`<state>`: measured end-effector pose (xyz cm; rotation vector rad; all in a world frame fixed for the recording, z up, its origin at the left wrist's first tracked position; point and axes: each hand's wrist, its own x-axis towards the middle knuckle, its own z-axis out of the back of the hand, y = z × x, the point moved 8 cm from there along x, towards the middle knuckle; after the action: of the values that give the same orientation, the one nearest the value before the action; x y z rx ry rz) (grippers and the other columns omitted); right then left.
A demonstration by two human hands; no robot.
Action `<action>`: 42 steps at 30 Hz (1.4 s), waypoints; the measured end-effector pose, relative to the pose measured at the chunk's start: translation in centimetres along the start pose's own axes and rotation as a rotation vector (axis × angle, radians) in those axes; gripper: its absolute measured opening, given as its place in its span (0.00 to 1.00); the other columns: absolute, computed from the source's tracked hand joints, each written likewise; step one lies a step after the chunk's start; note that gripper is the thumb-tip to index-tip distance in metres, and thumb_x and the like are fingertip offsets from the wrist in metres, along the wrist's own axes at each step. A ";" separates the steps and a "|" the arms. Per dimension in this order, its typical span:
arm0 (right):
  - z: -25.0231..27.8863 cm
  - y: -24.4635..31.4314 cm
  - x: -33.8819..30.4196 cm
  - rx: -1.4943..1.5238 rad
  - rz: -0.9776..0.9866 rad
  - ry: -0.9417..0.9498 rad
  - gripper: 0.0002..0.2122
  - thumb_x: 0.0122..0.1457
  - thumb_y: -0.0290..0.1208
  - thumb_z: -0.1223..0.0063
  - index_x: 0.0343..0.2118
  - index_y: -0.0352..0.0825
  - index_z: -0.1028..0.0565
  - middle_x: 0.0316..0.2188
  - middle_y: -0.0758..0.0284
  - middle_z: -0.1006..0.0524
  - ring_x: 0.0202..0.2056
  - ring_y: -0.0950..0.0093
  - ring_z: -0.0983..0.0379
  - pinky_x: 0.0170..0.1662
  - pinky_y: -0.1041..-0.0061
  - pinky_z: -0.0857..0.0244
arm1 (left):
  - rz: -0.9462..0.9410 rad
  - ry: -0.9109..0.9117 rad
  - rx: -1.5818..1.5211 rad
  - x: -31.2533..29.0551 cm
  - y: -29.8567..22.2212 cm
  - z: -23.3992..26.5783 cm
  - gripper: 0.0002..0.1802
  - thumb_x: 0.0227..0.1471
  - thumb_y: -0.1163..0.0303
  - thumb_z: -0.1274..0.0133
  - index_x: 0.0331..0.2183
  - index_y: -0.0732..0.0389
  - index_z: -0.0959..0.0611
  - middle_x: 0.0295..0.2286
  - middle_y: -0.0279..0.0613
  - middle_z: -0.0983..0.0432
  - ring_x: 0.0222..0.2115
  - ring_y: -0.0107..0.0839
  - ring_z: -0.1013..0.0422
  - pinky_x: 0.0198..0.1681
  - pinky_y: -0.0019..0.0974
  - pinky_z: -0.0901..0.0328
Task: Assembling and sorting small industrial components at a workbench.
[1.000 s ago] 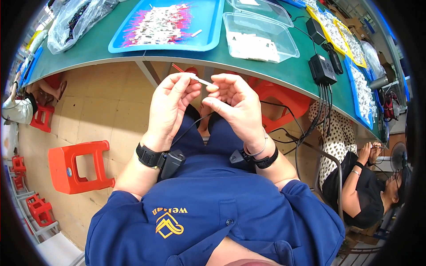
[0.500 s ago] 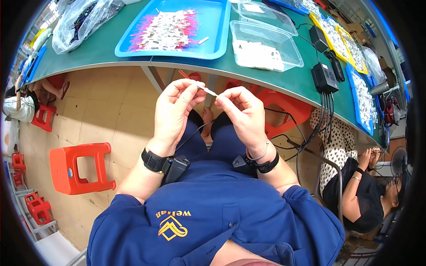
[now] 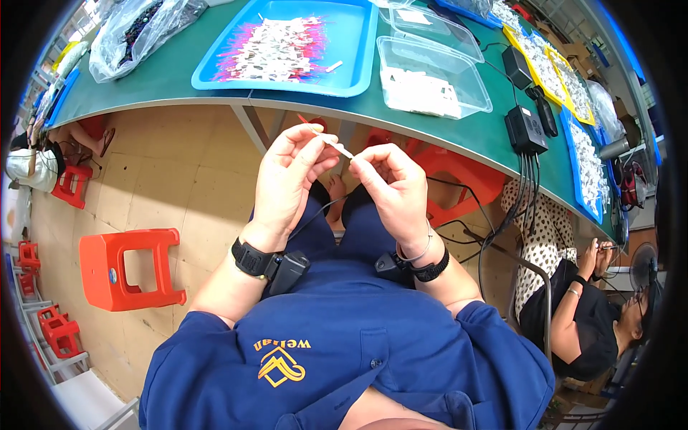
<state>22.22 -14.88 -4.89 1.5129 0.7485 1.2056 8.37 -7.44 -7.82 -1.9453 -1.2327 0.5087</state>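
In front of my body, above my lap, I hold a small slim white part with red wires [image 3: 342, 149] between both hands. My left hand [image 3: 290, 172] pinches it between thumb and fingertips, and its red wire end sticks out past those fingers toward the table. The fingertips of my right hand [image 3: 393, 180] are pinched together at the other, white end. That tip is too small to make out fully. On the table ahead lies a blue tray [image 3: 352, 80] with a pile of white parts with pink-red wires [image 3: 276, 50]; one white piece [image 3: 334, 67] lies apart from the pile.
A clear plastic box [image 3: 469, 89] with white pieces stands right of the tray on the green table [image 3: 165, 89]. Black power adapters [image 3: 525, 129] trail cables over the right edge. A red stool [image 3: 97, 269] stands at left. A co-worker [image 3: 573, 322] sits at right.
The white part and my left hand have shifted slightly to the right. The red wires now sit closer together and tilt a little differently. Both hands keep their pinch.
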 end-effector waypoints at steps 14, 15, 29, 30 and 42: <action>0.0 -0.2 -0.6 0.079 -0.089 -0.014 0.02 0.60 0.23 0.45 0.34 0.31 0.24 0.22 0.76 0.26 0.23 0.90 0.33 0.26 0.89 0.39 | 0.011 -0.002 0.000 -0.1 0.0 0.1 0.10 0.60 0.71 0.48 0.44 0.60 0.25 0.39 0.42 0.22 0.40 0.31 0.24 0.46 0.33 0.29; 0.0 -0.2 -0.4 0.070 -0.070 -0.010 0.02 0.60 0.23 0.44 0.34 0.31 0.24 0.22 0.76 0.26 0.23 0.90 0.34 0.25 0.89 0.40 | -0.011 0.005 0.006 0.0 -0.2 0.1 0.10 0.60 0.71 0.48 0.44 0.60 0.25 0.39 0.42 0.22 0.40 0.31 0.24 0.46 0.33 0.29; -0.2 -0.4 -0.6 0.113 -0.118 0.041 0.09 0.57 0.24 0.40 0.40 0.32 0.24 0.29 0.72 0.22 0.29 0.88 0.28 0.32 0.87 0.33 | 0.016 0.014 0.013 -0.4 0.2 -0.4 0.10 0.60 0.72 0.47 0.43 0.63 0.24 0.40 0.46 0.22 0.40 0.30 0.24 0.46 0.33 0.28; -0.3 -0.4 -0.6 0.141 -0.115 0.037 0.08 0.57 0.24 0.40 0.40 0.32 0.24 0.30 0.72 0.22 0.29 0.87 0.28 0.32 0.87 0.34 | 0.007 0.028 0.038 -0.4 0.2 -0.6 0.10 0.60 0.72 0.47 0.43 0.63 0.24 0.40 0.46 0.22 0.40 0.30 0.24 0.46 0.33 0.28; 0.3 1.7 -0.4 -0.086 0.129 -0.073 0.06 0.54 0.22 0.39 0.34 0.32 0.21 0.29 0.69 0.25 0.30 0.81 0.27 0.33 0.82 0.32 | 0.032 0.061 0.065 -0.6 0.9 -0.4 0.08 0.58 0.75 0.46 0.41 0.65 0.22 0.39 0.44 0.22 0.39 0.30 0.24 0.45 0.32 0.28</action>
<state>22.16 -15.85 -3.43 1.5445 0.5509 1.2543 8.90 -8.37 -8.35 -1.9143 -1.1349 0.4966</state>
